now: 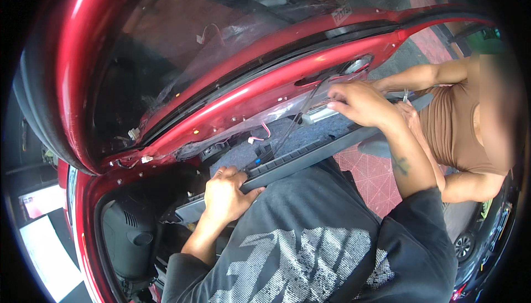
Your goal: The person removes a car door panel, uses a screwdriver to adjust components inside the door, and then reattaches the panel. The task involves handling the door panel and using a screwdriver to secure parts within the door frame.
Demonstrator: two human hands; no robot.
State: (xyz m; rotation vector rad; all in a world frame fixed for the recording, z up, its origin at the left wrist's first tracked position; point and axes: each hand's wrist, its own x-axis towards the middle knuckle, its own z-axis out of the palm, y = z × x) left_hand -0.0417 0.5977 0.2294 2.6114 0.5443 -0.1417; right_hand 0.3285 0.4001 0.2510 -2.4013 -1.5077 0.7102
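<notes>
A dark grey door trim panel (298, 156) lies slantwise in front of me, its felt-like grey inner side turned toward the red car door (232, 101). My left hand (227, 189) is closed over the panel's edge near its left end. Farther right, my right hand (362, 104) is above the panel's other end, fingers curled in beside the thumb; what they hold, if anything, is hidden. A thin black cable (308, 101) runs from near that hand down over the panel. A blue clip (258, 161) shows on the panel's edge.
A co-worker in a brown top (451, 126) stands at the right, hands by the panel's far end, with a small shiny object (406, 95) there. Pink wires with a white connector (252, 139) hang from the door. Red floor matting (368, 176) lies below; a dark car (478, 242) stands behind.
</notes>
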